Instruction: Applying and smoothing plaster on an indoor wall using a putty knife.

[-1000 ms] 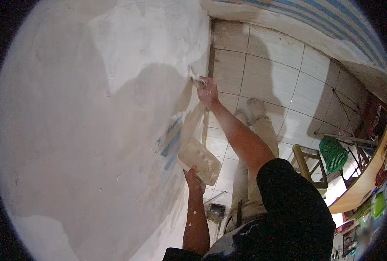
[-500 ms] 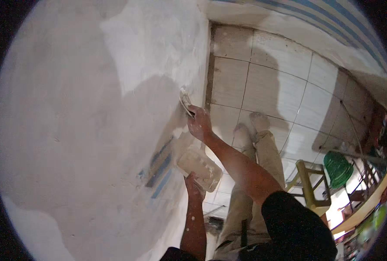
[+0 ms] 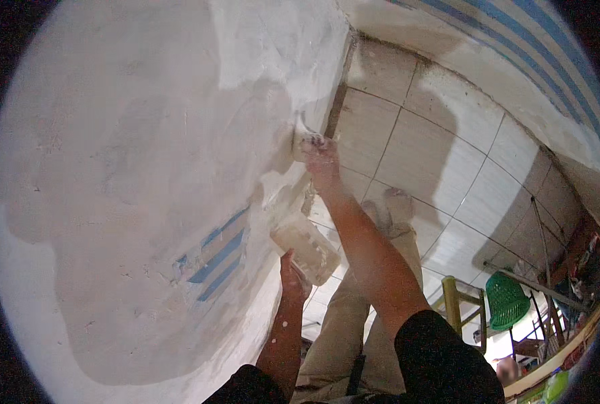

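My right hand (image 3: 322, 163) grips a putty knife (image 3: 304, 126), its pale blade against the wall (image 3: 145, 168) close to the wall's bottom edge. The knife's handle is mostly hidden by my fingers. Lower in the view, my left hand (image 3: 293, 275) holds a pale rectangular plastic tub (image 3: 313, 259) by its side, with lumps of whitish paste on it. The wall carries smeared white and grey filler. A patch of blue stripes (image 3: 219, 266) shows through it left of the tub.
Light floor tiles (image 3: 421, 151) lie right of the wall, with my legs (image 3: 337, 316) standing on them. A second striped wall (image 3: 509, 40) closes off the far side. At the lower right are a yellowish stool (image 3: 452, 303), a green basket (image 3: 507, 299) and thin poles (image 3: 542, 286).
The right hand has moved up and slightly right along the wall with the putty knife, whose blade has turned. The tub has shifted slightly, and the whole view has tilted.
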Motion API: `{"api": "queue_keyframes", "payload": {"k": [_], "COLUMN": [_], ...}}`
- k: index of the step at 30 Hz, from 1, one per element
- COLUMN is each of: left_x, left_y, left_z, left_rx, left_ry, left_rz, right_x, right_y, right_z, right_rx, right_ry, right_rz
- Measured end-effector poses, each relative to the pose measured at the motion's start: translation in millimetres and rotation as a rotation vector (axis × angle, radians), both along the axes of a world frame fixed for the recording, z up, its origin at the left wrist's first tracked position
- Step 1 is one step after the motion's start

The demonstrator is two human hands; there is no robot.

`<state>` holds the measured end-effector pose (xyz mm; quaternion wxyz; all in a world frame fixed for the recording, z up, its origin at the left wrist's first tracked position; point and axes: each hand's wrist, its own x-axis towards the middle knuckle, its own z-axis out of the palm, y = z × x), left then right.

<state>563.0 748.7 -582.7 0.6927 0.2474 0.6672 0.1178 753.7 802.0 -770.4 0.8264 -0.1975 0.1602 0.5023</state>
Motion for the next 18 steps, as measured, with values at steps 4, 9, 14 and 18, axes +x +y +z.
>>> {"api": "queue_keyframes", "payload": {"k": [4, 9, 14, 18], "left_x": [-13.7, 10.8, 23.6, 4.6], "left_y": [1.4, -3.5, -10.4, 8.4], "left_z": [-2.9, 0.5, -56.0, -70.7], "left_rx": [-0.013, 0.057, 0.03, 0.072], "left_ry": [-0.07, -0.106, -0.299, -0.199], "left_rz": [0.035, 0.136, 0.142, 0.152], "right_x": [-37.0, -13.9, -12.3, -25.5], "right_y": [5.7, -44.4, -53.1, 0.3], "right_z": [61.5, 86.1, -55.3, 8.9], "right_rx": [-0.731, -0.293, -1.026, -0.538], "right_ry": [-0.811, -0.639, -1.739, -0.628], "right_rz": [-0.186, 0.0, 0.391, 0.177]}}
